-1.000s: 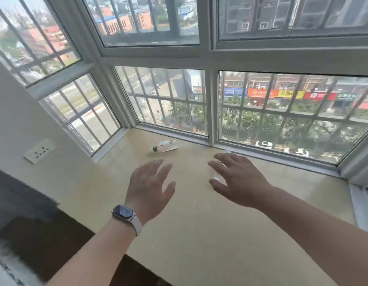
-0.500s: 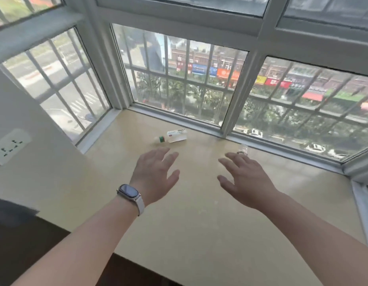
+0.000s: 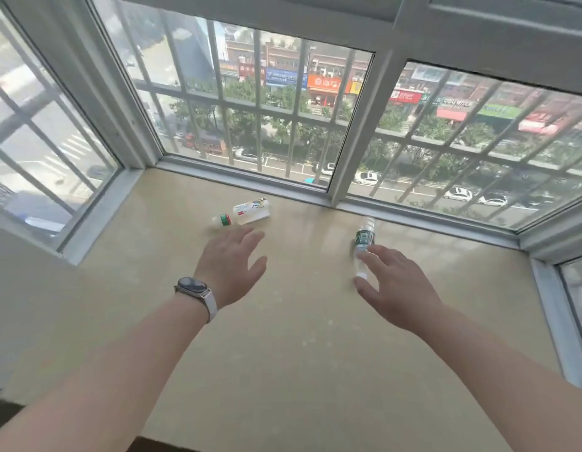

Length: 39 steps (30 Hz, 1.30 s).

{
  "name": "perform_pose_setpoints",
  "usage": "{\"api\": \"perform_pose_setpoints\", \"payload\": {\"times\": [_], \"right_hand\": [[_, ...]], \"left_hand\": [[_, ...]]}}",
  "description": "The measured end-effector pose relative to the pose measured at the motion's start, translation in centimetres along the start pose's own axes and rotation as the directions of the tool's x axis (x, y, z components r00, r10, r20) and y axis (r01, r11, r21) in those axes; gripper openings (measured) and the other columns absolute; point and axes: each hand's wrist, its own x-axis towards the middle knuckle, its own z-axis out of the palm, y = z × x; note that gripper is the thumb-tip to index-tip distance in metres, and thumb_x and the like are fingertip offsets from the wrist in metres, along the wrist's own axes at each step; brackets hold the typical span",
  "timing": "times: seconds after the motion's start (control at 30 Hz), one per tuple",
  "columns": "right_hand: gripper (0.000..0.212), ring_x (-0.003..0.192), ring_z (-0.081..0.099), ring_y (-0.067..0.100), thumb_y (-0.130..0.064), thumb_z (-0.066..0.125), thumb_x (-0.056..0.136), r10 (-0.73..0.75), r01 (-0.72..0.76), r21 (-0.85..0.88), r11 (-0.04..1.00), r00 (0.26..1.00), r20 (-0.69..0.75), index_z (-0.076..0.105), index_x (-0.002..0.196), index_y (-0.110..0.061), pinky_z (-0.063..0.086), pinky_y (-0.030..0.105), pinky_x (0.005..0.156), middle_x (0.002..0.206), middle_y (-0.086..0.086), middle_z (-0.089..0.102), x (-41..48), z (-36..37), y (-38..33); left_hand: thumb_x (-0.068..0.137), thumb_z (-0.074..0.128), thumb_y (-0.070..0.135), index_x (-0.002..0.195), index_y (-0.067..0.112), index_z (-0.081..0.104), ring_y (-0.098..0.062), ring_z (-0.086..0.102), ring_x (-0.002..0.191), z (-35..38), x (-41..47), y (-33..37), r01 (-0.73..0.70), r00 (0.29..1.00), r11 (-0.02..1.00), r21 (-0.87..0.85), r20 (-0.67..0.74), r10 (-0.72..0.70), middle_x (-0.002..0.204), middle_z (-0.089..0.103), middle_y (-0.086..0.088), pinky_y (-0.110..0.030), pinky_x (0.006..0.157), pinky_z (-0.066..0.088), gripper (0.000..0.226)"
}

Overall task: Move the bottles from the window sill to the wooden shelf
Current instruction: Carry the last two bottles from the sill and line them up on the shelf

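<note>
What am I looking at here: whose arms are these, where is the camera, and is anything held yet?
There is no machine: a person does the job with bare hands. The one picture comes from a wide-angle camera on the person's head, looking forward and down, so the arms enter from the bottom. The left hand, with a watch on its wrist, and the right hand are both open above a beige sill below the window. Two bottles are on the sill: a small bottle lying on its side just beyond the left hand, and a clear bottle with a green label by the right hand. Whether that hand touches it I cannot tell. Neither hand has a grip on anything. The wooden shelf is not in view.
</note>
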Motion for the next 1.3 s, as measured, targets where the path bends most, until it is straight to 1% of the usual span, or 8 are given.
{"api": "perform_pose_setpoints", "payload": {"times": [0.1,0.27,0.53,0.7,0.87,1.03,1.2,1.3], "right_hand": [[0.052,0.131,0.04,0.024,-0.048,0.046,0.096,0.038,-0.039,0.019,0.999,0.998,0.051,0.045,0.143,-0.025,0.036,0.039,0.104,0.148,-0.003,0.042,1.6,1.8,2.2],[0.052,0.133,0.036,0.022,-0.045,0.046,0.097,0.09,-0.095,0.036,0.995,0.99,0.112,0.042,0.144,-0.025,0.033,0.037,0.104,0.15,-0.004,0.039,6.0,4.6,6.3],[0.051,0.133,0.038,0.028,-0.04,0.052,0.096,0.196,-0.212,0.139,0.967,0.974,0.117,0.047,0.141,-0.018,0.034,0.042,0.107,0.148,0.004,0.042,14.1,11.5,11.5],[0.05,0.134,0.035,0.028,-0.037,0.051,0.097,0.211,-0.235,0.127,0.964,0.961,0.177,0.044,0.143,-0.018,0.033,0.041,0.106,0.149,0.004,0.04,17.5,15.9,14.8],[0.052,0.137,0.031,0.026,-0.038,0.052,0.097,0.18,-0.213,0.125,0.969,0.956,0.231,0.043,0.145,-0.02,0.028,0.039,0.11,0.15,0.003,0.038,18.8,19.0,17.0],[0.052,0.139,0.03,0.028,-0.035,0.046,0.095,0.12,-0.13,0.047,0.99,0.977,0.174,0.048,0.143,-0.017,0.026,0.041,0.113,0.151,0.006,0.041,20.5,20.3,19.1],[0.069,0.142,0.026,0.032,-0.006,0.059,0.078,0.011,0.003,-0.055,0.998,0.967,0.255,0.045,0.144,-0.017,0.034,0.051,0.109,0.156,0.008,0.034,21.0,22.1,20.6],[0.077,0.146,0.018,0.029,-0.002,0.057,0.079,-0.017,0.062,-0.15,0.987,0.958,0.286,0.037,0.149,-0.025,0.028,0.047,0.112,0.162,0.003,0.022,21.3,23.1,20.7]], "left_hand": [[0.084,0.04,0.049,0.128,0.013,0.063,-0.034,0.055,0.122,1.3,3.7,-0.3,0.013,1.0,1.0,0.003,0.024,-0.013,0.135,0.06,-0.012,-0.046,0.098,0.044,0.061],[0.085,0.046,0.045,0.134,0.015,0.059,-0.032,0.049,0.129,5.1,8.1,-1.0,0.094,0.994,0.995,-0.03,0.052,-0.092,0.141,0.055,-0.01,-0.043,0.103,0.037,0.059],[0.089,0.053,0.041,0.136,0.014,0.055,-0.034,0.046,0.13,12.9,17.3,-5.4,0.088,0.991,0.995,0.053,0.098,-0.093,0.143,0.052,-0.009,-0.044,0.104,0.037,0.053],[0.09,0.057,0.036,0.141,0.014,0.048,-0.034,0.036,0.136,18.4,20.4,-9.4,0.193,0.969,0.976,0.101,0.137,-0.206,0.149,0.043,-0.011,-0.048,0.108,0.034,0.057],[0.089,0.058,0.033,0.148,0.015,0.036,-0.031,0.03,0.14,22.0,22.3,-11.6,0.27,0.943,0.954,0.128,0.164,-0.289,0.155,0.033,-0.009,-0.048,0.112,0.03,0.065],[0.089,0.059,0.033,0.149,0.017,0.035,-0.03,0.028,0.142,24.0,23.6,-12.4,0.313,0.934,0.941,0.129,0.141,-0.329,0.158,0.028,-0.01,-0.046,0.113,0.025,0.066],[0.088,0.061,0.032,0.149,0.017,0.035,-0.033,0.028,0.141,25.0,24.0,-13.2,0.307,0.938,0.939,0.154,0.118,-0.326,0.157,0.028,-0.011,-0.047,0.112,0.026,0.068],[0.086,0.062,0.031,0.145,0.016,0.038,-0.037,0.035,0.131,25.5,24.2,-13.4,0.279,0.951,0.94,0.196,0.083,-0.299,0.15,0.036,-0.012,-0.049,0.105,0.032,0.066]]}}
